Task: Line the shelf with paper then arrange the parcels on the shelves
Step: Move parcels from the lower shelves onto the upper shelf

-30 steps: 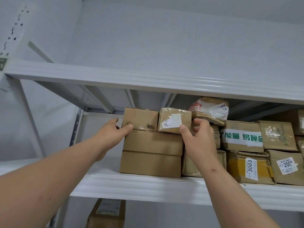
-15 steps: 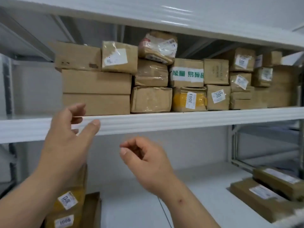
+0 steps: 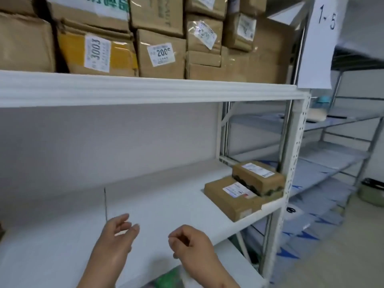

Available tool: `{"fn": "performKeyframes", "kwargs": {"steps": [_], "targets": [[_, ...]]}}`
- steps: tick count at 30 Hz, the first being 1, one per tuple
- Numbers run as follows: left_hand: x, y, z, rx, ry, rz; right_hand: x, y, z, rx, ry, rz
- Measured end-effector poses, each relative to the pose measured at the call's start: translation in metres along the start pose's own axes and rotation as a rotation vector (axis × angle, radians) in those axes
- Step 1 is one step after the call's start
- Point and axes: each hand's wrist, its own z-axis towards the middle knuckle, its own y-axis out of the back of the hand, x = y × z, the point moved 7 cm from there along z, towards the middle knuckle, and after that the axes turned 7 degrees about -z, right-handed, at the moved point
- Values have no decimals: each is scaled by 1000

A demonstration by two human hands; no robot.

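Left hand [image 3: 116,240] beside right hand [image 3: 193,246], both holding nothing, before lined shelf [image 3: 166,204] | two parcels [image 3: 245,190] on shelf, right of hands, one stacked | packed parcels [image 3: 124,38] on upper shelf [image 3: 145,90], above.

single head-worn view, close to the shelf [image 3: 145,92], facing forward and slightly down; no second view

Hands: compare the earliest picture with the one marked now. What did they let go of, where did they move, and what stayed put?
Both hands came off the top parcels of the upper stack and dropped to the lower shelf. The left hand and right hand now hover there, fingers loosely curled, holding nothing. The view swung down and right with them. The 3003 parcel and 2006 parcel sit as before.
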Motion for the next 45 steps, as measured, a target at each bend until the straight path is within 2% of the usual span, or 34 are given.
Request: {"fn": "performKeyframes", "kwargs": {"steps": [4, 7, 13, 19, 23, 30, 33, 36, 39, 42, 45], "targets": [[54, -93, -1, 118, 171, -73, -73, 77, 11, -102, -198, 109], [74, -153, 0, 181, 274, -122, -117, 127, 16, -204, -305, 98], [90, -235, 15, 257, 395, -158, -179, 178, 34, -320, -452, 119], [100, -282, 51, 295, 462, -165, -202, 218, 59, -509, -494, 142], [101, -299, 74, 253, 452, -160, -201, 250, 78, -605, -513, 165], [111, -333, 93, 280, 516, -216, -199, 320, 122, -741, -365, 6], [111, -350, 104, 313, 505, -230, -201, 341, 156, -735, -312, -193], [111, -359, 111, 223, 482, -185, -206, 345, 191, -614, -285, -438], [116, -362, 115, 152, 487, -177, -214, 347, 213, -510, -352, -726], [114, -368, 113, 113, 469, -213, -217, 355, 221, -486, -393, -800], [108, -362, 112, -24, 452, -286, -221, 361, 224, -473, -442, -707]]}}
